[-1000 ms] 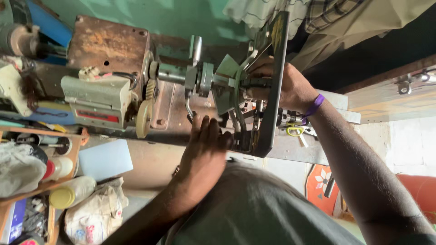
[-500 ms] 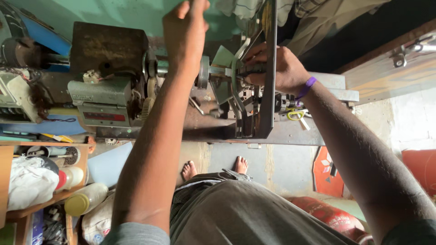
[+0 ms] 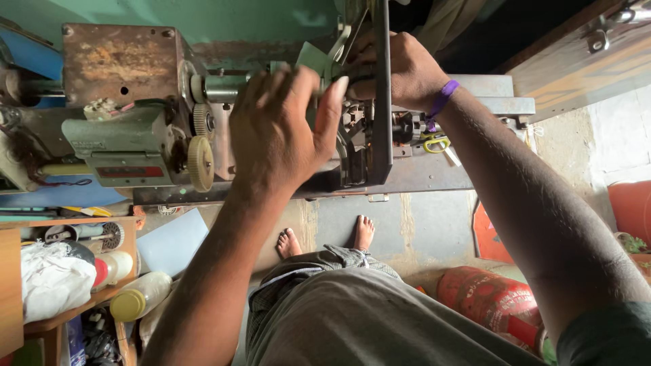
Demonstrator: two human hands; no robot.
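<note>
Machine: an old metal sewing-type machine (image 3: 352, 146) sits on the tabletop (image 3: 434, 177), in the middle of the scene, with its dark working parts between the two hands.
Upright plate: a dark flat metal plate (image 3: 382, 88) stands on edge at the machine's right end.
Right hand: the right hand (image 3: 400, 68) is clenched over the top of the machine's parts just beside the plate, grasping them; a purple band (image 3: 442, 100) circles the wrist.
Left hand: the left hand (image 3: 281, 132) hangs in front of the machine's left half with fingers spread and grip released, holding nothing; whether the fingertips touch the metal I cannot tell.
Step in hand: it looks like adjusting or steadying the mechanism, the right hand fixing it while the left comes to it.
Next move calls for: a careful, small reach among tight, sharp-edged parts, judged from how crowded they sit.
Left of machine: a grey-green motor box (image 3: 122, 146) with a pale toothed wheel (image 3: 201, 163).
Right of machine: yellow-handled scissors (image 3: 434, 144) lie on the tabletop.
Below: bare feet (image 3: 325, 237) on the floor.
</note>
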